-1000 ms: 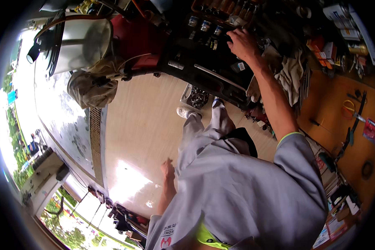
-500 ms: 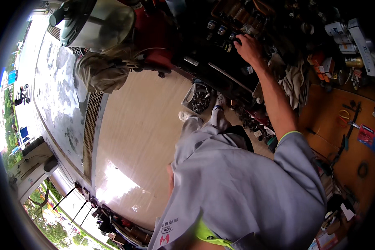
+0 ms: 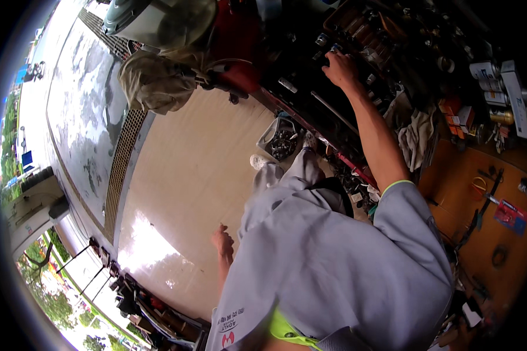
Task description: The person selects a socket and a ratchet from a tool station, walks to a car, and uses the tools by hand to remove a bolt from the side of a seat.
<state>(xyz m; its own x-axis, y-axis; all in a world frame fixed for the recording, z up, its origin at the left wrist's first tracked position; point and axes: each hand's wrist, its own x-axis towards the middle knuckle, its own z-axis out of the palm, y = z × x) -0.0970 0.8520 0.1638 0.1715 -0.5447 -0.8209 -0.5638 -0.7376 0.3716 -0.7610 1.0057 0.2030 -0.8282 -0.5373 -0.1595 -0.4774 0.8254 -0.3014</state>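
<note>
My right hand (image 3: 341, 69) reaches over the dark tool drawer (image 3: 301, 73) at the top. Its fingers are bent down, with the fingertips at a small shiny metal cylinder (image 3: 335, 48). A similar metal cylinder (image 3: 322, 39) stands just left of it. What lies under the palm is hidden. My left hand (image 3: 222, 241) hangs beside my body above the floor. Its fingers are loosely bent and a little apart, and nothing shows in them.
A grey crate (image 3: 280, 139) of metal parts sits by my feet. A red machine (image 3: 234, 50) with a beige cloth (image 3: 155, 82) stands at the upper left. Boxes and cans (image 3: 492, 93) stack up right, above an orange-brown board (image 3: 451, 181) with tools. Rags (image 3: 417, 131) hang near my right forearm.
My right hand has shifted left along the row of small metal cylinders and now covers part of it. My left hand has swung out from beside my shirt. The whole view has tilted slightly.
</note>
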